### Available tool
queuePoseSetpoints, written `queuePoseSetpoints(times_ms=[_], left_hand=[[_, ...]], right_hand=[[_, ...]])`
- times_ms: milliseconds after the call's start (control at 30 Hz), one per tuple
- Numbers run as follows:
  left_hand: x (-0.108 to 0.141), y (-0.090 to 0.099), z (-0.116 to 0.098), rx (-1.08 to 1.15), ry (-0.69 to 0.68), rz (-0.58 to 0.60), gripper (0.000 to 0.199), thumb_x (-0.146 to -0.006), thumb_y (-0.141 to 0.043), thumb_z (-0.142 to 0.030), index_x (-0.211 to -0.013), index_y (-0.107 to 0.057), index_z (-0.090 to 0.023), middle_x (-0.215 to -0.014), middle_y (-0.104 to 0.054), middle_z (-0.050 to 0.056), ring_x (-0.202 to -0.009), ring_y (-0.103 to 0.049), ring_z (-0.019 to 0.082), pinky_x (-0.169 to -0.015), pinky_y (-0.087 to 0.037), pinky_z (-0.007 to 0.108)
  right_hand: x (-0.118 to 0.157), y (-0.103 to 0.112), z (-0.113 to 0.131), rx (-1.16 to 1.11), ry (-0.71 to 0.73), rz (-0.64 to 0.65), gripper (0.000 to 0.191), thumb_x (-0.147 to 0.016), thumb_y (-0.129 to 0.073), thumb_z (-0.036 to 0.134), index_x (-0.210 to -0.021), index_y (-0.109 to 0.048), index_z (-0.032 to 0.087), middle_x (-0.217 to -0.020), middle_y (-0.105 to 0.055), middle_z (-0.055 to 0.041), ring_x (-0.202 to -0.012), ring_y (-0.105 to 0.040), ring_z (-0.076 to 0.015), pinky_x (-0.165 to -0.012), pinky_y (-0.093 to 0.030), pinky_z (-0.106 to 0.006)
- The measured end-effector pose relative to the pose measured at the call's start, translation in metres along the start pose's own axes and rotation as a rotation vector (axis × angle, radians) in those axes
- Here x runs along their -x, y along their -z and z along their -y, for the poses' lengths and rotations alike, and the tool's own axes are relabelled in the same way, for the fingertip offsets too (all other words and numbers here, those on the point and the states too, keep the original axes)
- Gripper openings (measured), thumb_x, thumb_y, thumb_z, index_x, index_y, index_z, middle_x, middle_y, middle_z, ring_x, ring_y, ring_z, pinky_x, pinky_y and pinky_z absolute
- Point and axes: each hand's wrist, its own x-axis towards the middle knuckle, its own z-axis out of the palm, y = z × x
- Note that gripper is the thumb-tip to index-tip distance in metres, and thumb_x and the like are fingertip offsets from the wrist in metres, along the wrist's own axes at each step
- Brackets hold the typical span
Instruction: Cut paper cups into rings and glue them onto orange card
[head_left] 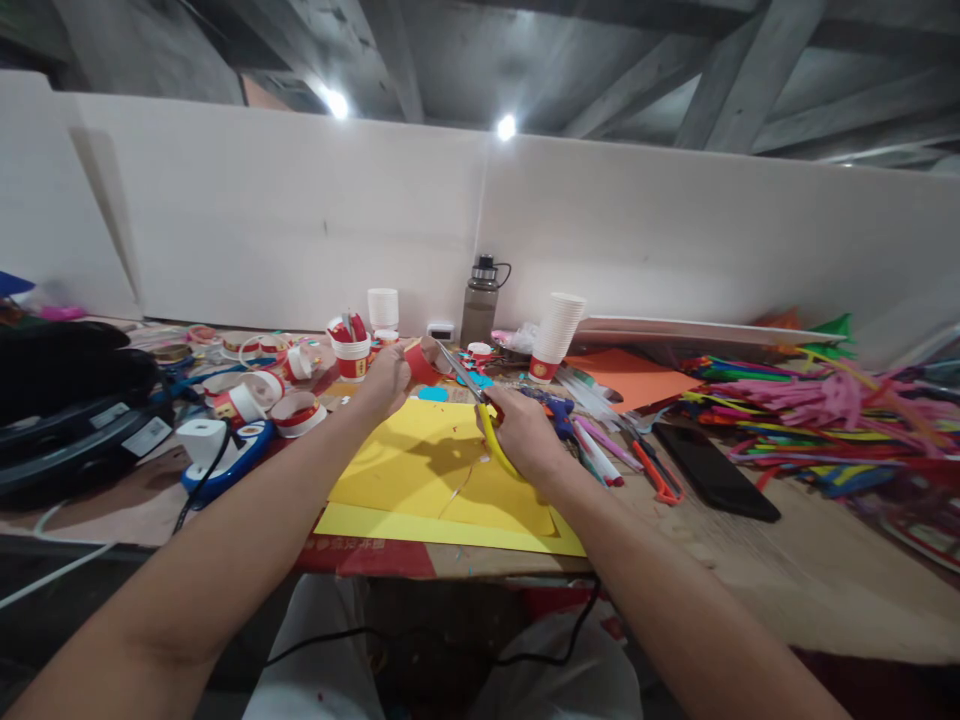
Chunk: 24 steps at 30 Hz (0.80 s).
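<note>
My left hand [388,382] is closed on a curved red paper piece [421,366], which looks like part of a cut paper cup. In my right hand [517,428] are yellow-handled scissors [491,440], their metal blades pointing up and left close to the red piece. Whether the blades touch it is hard to tell. Both hands are above yellow paper sheets [397,470] that carry small scraps. Blue paper pieces [433,394] lie just past the sheets.
Cut cups [298,412], a power strip [232,465] and dark headphones [75,430] lie left. Behind stand a bottle [478,305] and stacked cups [556,335]. Pens [596,455], orange-handled scissors [664,480], a phone [716,472] and pipe cleaners [825,400] are right.
</note>
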Motion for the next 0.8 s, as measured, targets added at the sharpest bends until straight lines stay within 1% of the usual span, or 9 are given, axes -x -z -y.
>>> queuePoseSetpoints(times_ms=[133,200,267,400,500,600,800], left_hand=[[0.002,0.003,0.001,-0.112,-0.191,0.015,0.019,-0.062,-0.071,-0.02,-0.074,-0.057,-0.015,-0.066,-0.061,-0.001,-0.066,-0.061,0.013,-0.06,-0.047,0.023],[0.006,0.001,-0.001,-0.135,-0.239,0.021,0.02,-0.061,-0.073,-0.018,-0.073,-0.057,-0.015,-0.065,-0.06,-0.002,-0.064,-0.059,0.012,-0.059,-0.046,0.022],[0.01,-0.004,-0.003,-0.121,-0.222,0.035,0.019,-0.061,-0.073,-0.016,-0.068,-0.055,-0.015,-0.061,-0.057,-0.003,-0.06,-0.056,0.01,-0.055,-0.044,0.021],[0.017,-0.013,-0.007,-0.059,-0.079,0.113,0.02,-0.066,-0.069,-0.012,-0.06,-0.05,-0.015,-0.054,-0.05,-0.003,-0.052,-0.049,0.009,-0.049,-0.039,0.02],[0.017,-0.015,-0.007,-0.044,-0.019,0.101,0.022,-0.066,-0.069,-0.013,-0.059,-0.049,-0.016,-0.052,-0.048,-0.003,-0.052,-0.049,0.01,-0.048,-0.04,0.021],[0.015,-0.013,-0.006,-0.069,-0.031,0.093,0.021,-0.064,-0.07,-0.015,-0.059,-0.049,-0.016,-0.052,-0.048,-0.004,-0.054,-0.051,0.011,-0.049,-0.041,0.021],[0.018,-0.01,-0.007,-0.165,-0.095,0.194,0.018,-0.058,-0.072,-0.014,-0.063,-0.055,-0.015,-0.056,-0.054,-0.002,-0.059,-0.055,0.012,-0.052,-0.044,0.021]], right_hand=[[0.0,0.003,0.002,0.01,-0.017,0.007,0.024,-0.084,-0.05,0.026,-0.1,-0.065,0.018,-0.088,-0.068,-0.0096,-0.081,-0.061,-0.0212,-0.072,-0.043,-0.028],[-0.001,0.004,0.003,0.029,-0.02,0.008,0.025,-0.083,-0.052,0.027,-0.103,-0.065,0.017,-0.092,-0.067,-0.0106,-0.085,-0.06,-0.0221,-0.075,-0.043,-0.029],[-0.001,0.006,0.003,0.042,-0.027,0.007,0.028,-0.083,-0.053,0.029,-0.107,-0.063,0.017,-0.095,-0.065,-0.0113,-0.086,-0.059,-0.0225,-0.076,-0.043,-0.03],[-0.001,0.007,0.001,0.042,-0.049,0.023,0.033,-0.084,-0.054,0.03,-0.114,-0.061,0.018,-0.099,-0.062,-0.0114,-0.087,-0.058,-0.0217,-0.077,-0.044,-0.03],[-0.001,0.007,0.001,0.037,-0.056,0.048,0.033,-0.083,-0.054,0.028,-0.114,-0.06,0.019,-0.101,-0.062,-0.0113,-0.088,-0.058,-0.0214,-0.078,-0.044,-0.03],[0.0,0.008,0.002,0.046,-0.055,0.051,0.033,-0.082,-0.054,0.025,-0.114,-0.061,0.018,-0.102,-0.063,-0.0115,-0.091,-0.058,-0.0221,-0.079,-0.044,-0.03],[-0.001,0.009,0.004,0.044,-0.049,0.038,0.027,-0.085,-0.049,0.024,-0.106,-0.063,0.018,-0.096,-0.065,-0.0105,-0.088,-0.059,-0.0219,-0.078,-0.043,-0.03]])
